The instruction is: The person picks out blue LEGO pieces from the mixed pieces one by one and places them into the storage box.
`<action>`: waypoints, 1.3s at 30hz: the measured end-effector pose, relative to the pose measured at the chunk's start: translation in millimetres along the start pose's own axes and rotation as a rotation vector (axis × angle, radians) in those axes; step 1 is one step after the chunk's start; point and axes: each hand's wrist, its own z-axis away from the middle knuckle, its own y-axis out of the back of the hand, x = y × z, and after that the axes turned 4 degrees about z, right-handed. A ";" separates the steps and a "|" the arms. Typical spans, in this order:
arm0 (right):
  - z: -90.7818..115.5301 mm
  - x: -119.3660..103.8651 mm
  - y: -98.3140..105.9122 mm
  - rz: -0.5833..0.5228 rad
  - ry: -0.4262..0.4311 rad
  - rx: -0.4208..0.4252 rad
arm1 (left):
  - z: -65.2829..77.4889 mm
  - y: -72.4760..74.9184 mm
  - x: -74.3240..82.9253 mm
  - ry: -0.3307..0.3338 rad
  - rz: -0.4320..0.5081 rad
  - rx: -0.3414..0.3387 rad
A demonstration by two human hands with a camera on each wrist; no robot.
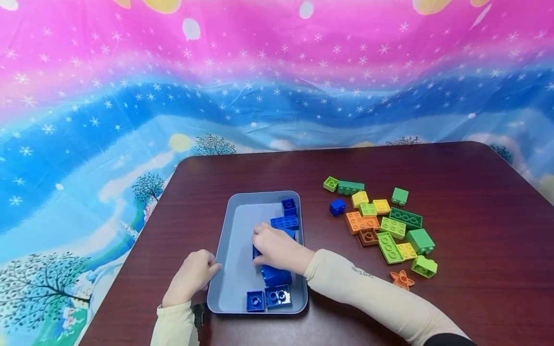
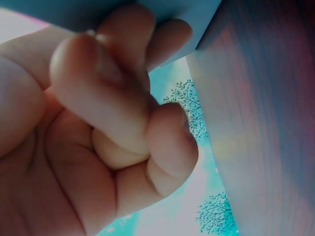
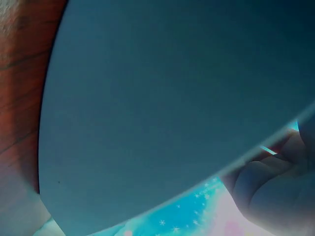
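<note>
A shallow grey-blue tray point(image 1: 233, 240) lies on the table, with several blue building bricks along its right side and near end. My right hand point(image 1: 274, 245) reaches over its right rim, fingers curled round a blue brick point(image 1: 256, 251) that they mostly cover. Close below that hand is another blue brick point(image 1: 277, 277). At the left rim, my left hand point(image 1: 195, 271) holds the tray edge, its thumb on the rim. Curled fingers of the left hand point(image 2: 123, 113) show in the left wrist view, against the tray. In the right wrist view, the tray's side point(image 3: 162, 108) hides much of the hand.
Right of the tray lie several loose bricks in green, yellow and orange, such as a dark green brick point(image 1: 406, 218), plus a lone blue brick point(image 1: 337, 207) and an orange flower piece point(image 1: 402, 279). A printed cloth point(image 1: 277, 96) hangs behind the dark table point(image 1: 476, 216).
</note>
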 end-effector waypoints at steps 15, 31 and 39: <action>-1.2 -2.5 -4.2 0.031 -0.018 -0.096 | 0.5 0.1 0.5 -0.017 -0.012 0.003; 9.0 12.4 4.3 -0.067 0.019 0.020 | 0.8 0.5 0.0 -0.013 -0.007 0.008; 23.0 30.0 17.4 -0.170 -0.041 0.140 | -0.2 -0.1 -0.5 0.000 0.007 -0.001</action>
